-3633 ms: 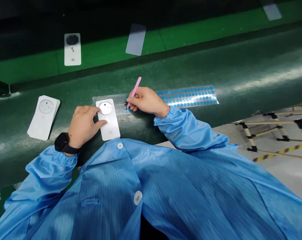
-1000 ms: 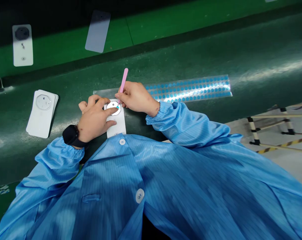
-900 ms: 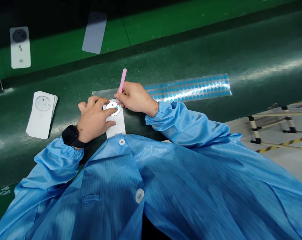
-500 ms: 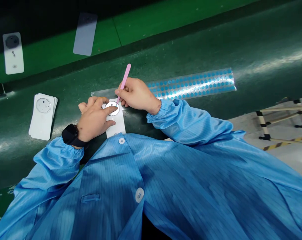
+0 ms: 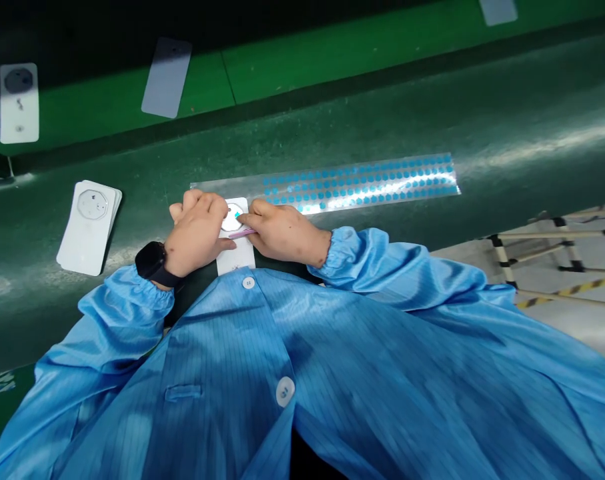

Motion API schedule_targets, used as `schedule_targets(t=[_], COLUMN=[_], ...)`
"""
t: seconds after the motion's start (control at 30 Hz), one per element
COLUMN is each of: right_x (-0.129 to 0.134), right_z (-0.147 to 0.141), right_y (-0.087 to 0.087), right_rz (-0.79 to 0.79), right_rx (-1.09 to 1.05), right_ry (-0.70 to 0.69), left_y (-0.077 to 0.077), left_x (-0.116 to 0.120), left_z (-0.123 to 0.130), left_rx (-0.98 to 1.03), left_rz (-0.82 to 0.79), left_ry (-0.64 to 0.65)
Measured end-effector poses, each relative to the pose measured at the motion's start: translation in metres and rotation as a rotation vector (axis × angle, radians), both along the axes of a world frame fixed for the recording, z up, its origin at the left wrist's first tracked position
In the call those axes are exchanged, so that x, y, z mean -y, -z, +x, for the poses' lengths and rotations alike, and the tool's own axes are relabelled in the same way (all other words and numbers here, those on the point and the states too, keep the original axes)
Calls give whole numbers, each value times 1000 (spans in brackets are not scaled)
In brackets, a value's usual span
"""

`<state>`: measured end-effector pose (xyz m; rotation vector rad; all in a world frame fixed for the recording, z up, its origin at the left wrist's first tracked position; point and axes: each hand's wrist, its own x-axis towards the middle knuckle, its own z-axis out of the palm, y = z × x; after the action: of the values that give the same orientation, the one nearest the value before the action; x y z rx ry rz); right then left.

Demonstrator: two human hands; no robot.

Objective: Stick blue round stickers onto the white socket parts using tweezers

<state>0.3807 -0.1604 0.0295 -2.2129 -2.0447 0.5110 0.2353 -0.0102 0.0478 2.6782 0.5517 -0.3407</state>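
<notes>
A white rounded plate [image 5: 241, 257] with a pale round disc [image 5: 229, 223] near its far end lies between my hands, against the front of my blue coat. My left hand [image 5: 197, 227] grips its left side, fingers bent at the edge and the thumb on its surface. From the right, my right hand [image 5: 288, 232] presses an index fingertip at a small blue dot [image 5: 237, 215] on the disc. Pink tweezers [image 5: 242, 234] are tucked in that hand, tip pointing left over the plate. The rest of the tweezers is hidden by the hand.
A clear strip with rows of blue dots [image 5: 362, 177] lies just beyond my right hand. At left is a stack of similar white plates [image 5: 85, 233]. Single plates [image 5: 19, 107] lie on the green far surface. A pipe-framed rack [image 5: 532, 250] stands at right.
My right hand has come down nearer me and turned, swinging the tweezers from upright to nearly flat. Its index finger now touches the disc, and my left index finger has drawn back from it.
</notes>
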Motion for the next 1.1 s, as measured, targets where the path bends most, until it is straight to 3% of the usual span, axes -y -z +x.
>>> schedule_targets(t=[0.17,0.37,0.7,1.1], right_x=[-3,-4,-15,-15], right_z=[-11,-12,-6,-4], right_y=[-14,-19,-32,-32], right_rz=[-90,-148,-206,-189], right_rx=[120,138,98,98], right_ry=[-13,4,17,16], left_y=[3,7,-5,-6], left_x=[0,-1,2,3], left_z=[4,6,15,18], left_rx=[2,25,-87,-123], left_rz=[-8,3,18,20], left_ry=[0,15,11,5])
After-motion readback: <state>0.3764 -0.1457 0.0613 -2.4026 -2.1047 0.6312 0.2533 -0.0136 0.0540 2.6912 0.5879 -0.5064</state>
